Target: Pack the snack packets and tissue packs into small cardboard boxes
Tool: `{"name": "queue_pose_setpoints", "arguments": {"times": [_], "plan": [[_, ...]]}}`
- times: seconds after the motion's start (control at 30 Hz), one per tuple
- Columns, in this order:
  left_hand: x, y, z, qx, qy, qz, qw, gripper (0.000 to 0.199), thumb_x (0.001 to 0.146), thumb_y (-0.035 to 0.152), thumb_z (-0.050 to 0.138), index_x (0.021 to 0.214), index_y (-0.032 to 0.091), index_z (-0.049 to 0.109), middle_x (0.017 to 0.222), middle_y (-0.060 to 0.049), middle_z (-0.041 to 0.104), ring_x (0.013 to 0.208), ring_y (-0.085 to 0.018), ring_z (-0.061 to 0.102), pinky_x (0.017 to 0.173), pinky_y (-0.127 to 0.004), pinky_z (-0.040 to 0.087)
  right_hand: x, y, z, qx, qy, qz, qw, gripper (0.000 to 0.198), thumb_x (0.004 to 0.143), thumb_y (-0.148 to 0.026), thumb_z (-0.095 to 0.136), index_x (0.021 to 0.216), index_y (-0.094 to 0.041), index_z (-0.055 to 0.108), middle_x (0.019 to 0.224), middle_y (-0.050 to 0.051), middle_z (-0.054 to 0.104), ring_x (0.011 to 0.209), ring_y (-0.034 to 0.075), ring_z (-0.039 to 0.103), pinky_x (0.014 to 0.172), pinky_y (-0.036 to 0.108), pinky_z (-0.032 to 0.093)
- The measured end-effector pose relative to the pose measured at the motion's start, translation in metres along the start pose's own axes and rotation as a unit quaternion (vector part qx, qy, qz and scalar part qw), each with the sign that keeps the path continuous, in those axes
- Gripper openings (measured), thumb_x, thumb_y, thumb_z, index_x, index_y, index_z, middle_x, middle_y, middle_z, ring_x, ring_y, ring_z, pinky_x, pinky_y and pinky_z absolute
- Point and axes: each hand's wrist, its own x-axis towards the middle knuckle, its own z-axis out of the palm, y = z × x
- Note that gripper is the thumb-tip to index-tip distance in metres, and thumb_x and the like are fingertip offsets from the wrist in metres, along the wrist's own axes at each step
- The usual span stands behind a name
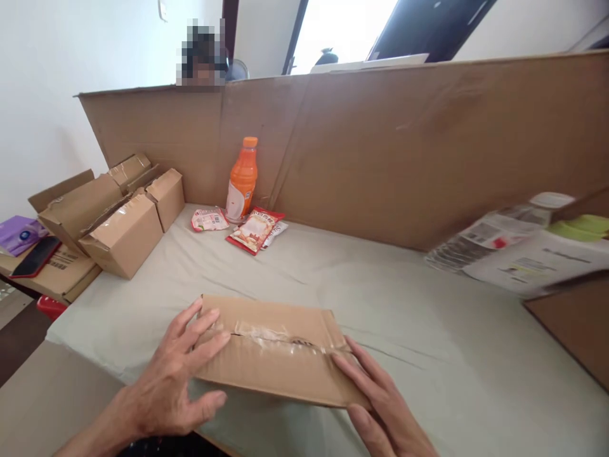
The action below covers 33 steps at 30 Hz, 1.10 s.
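A closed cardboard box (266,368) with clear tape along its top seam is near the front edge of the cloth-covered table (390,393). At the box's left end is my left hand (174,368), fingers spread over the top and thumb held apart from the front side. My right hand (375,397) grips the right end, with fingers on the top and side and the thumb at the near lower corner. The seam is slightly gaped, but what the box contains is hidden.
An orange bottle (242,181) stands behind a red snack packet (255,230) and a pink-and-white packet (209,219). More cardboard boxes (126,235) sit left, near a phone (35,257). Large plastic bottles (504,235) are at right. A cardboard wall (361,152) borders the back; a person (202,57) is beyond.
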Motion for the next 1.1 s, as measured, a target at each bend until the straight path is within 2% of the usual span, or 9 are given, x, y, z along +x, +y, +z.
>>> {"name": "queue_pose_setpoints", "arguments": {"times": [0.13, 0.27, 0.43, 0.53, 0.67, 0.73, 0.83, 0.97, 1.1], "plan": [[-0.019, -0.002, 0.0, 0.076, 0.053, 0.003, 0.996, 0.057, 0.09, 0.019, 0.061, 0.146, 0.02, 0.046, 0.159, -0.017, 0.04, 0.155, -0.038, 0.021, 0.115, -0.062, 0.041, 0.065, 0.004, 0.03, 0.092, -0.063, -0.017, 0.994, 0.042, 0.101, -0.048, 0.046, 0.14, -0.044, 0.062, 0.162, -0.002, 0.044, 0.149, 0.033, 0.041, 0.118, 0.052, 0.044], [-0.025, -0.022, 0.0, 0.175, 0.143, -0.032, 0.974, 0.045, 0.095, 0.019, 0.062, 0.139, 0.016, 0.053, 0.152, -0.02, 0.046, 0.151, -0.039, 0.031, 0.114, -0.057, 0.041, 0.148, -0.015, 0.087, 0.191, -0.14, -0.036, 0.971, 0.051, 0.1, -0.056, 0.047, 0.141, -0.031, 0.062, 0.156, 0.006, 0.053, 0.147, 0.03, 0.044, 0.123, 0.051, 0.034], [-0.022, -0.053, -0.005, 0.261, 0.2, -0.089, 0.94, 0.045, 0.095, 0.024, 0.065, 0.138, 0.018, 0.054, 0.143, -0.018, 0.056, 0.142, -0.037, 0.043, 0.114, -0.054, 0.04, 0.225, -0.033, 0.162, 0.234, -0.137, -0.062, 0.961, 0.064, 0.099, -0.063, 0.042, 0.146, -0.023, 0.055, 0.147, 0.013, 0.06, 0.138, 0.029, 0.054, 0.115, 0.049, 0.043], [-0.02, -0.067, -0.006, 0.272, 0.209, -0.118, 0.932, 0.052, 0.093, 0.024, 0.067, 0.143, 0.023, 0.051, 0.143, -0.017, 0.056, 0.142, -0.037, 0.043, 0.116, -0.055, 0.037, 0.266, -0.037, 0.183, 0.197, -0.134, -0.106, 0.965, 0.059, 0.098, -0.061, 0.044, 0.136, -0.02, 0.064, 0.148, 0.014, 0.059, 0.139, 0.031, 0.053, 0.112, 0.05, 0.045], [-0.021, -0.08, -0.003, 0.253, 0.222, -0.135, 0.932, 0.069, 0.09, 0.019, 0.07, 0.153, 0.029, 0.043, 0.15, -0.012, 0.052, 0.144, -0.036, 0.041, 0.12, -0.054, 0.033, 0.319, -0.039, 0.202, 0.032, -0.172, -0.169, 0.97, 0.057, 0.108, -0.038, 0.017, 0.138, -0.021, 0.061, 0.147, 0.011, 0.061, 0.135, 0.025, 0.057, 0.108, 0.046, 0.047], [-0.022, -0.083, -0.002, 0.239, 0.213, -0.139, 0.937, 0.078, 0.089, 0.017, 0.07, 0.157, 0.033, 0.037, 0.158, -0.007, 0.045, 0.147, -0.034, 0.038, 0.123, -0.052, 0.03, 0.341, -0.038, 0.22, -0.044, -0.199, -0.177, 0.963, 0.05, 0.107, -0.035, 0.027, 0.142, -0.017, 0.058, 0.147, 0.013, 0.06, 0.136, 0.025, 0.056, 0.11, 0.044, 0.045], [-0.023, -0.084, 0.0, 0.236, 0.2, -0.144, 0.94, 0.085, 0.088, 0.016, 0.07, 0.16, 0.036, 0.031, 0.168, 0.002, 0.031, 0.152, -0.033, 0.032, 0.128, -0.051, 0.023, 0.363, -0.034, 0.257, -0.108, -0.221, -0.176, 0.953, 0.05, 0.098, -0.031, 0.054, 0.143, -0.009, 0.055, 0.151, 0.022, 0.053, 0.141, 0.035, 0.049, 0.113, 0.052, 0.038], [-0.018, -0.083, -0.003, 0.244, 0.197, -0.145, 0.938, 0.085, 0.089, 0.014, 0.067, 0.161, 0.036, 0.028, 0.17, 0.009, 0.025, 0.154, -0.029, 0.029, 0.131, -0.048, 0.019, 0.377, -0.036, 0.297, -0.169, -0.21, -0.19, 0.944, 0.036, 0.098, -0.013, 0.053, 0.131, -0.004, 0.062, 0.14, 0.03, 0.058, 0.135, 0.039, 0.052, 0.108, 0.061, 0.037], [-0.016, -0.083, -0.006, 0.252, 0.196, -0.135, 0.938, 0.086, 0.089, 0.011, 0.068, 0.161, 0.033, 0.029, 0.17, 0.008, 0.025, 0.155, -0.028, 0.028, 0.132, -0.045, 0.019, 0.377, -0.038, 0.291, -0.177, -0.183, -0.238, 0.937, 0.026, 0.105, -0.025, 0.051, 0.119, -0.009, 0.067, 0.128, 0.014, 0.065, 0.118, 0.023, 0.063, 0.106, 0.048, 0.046]]}}
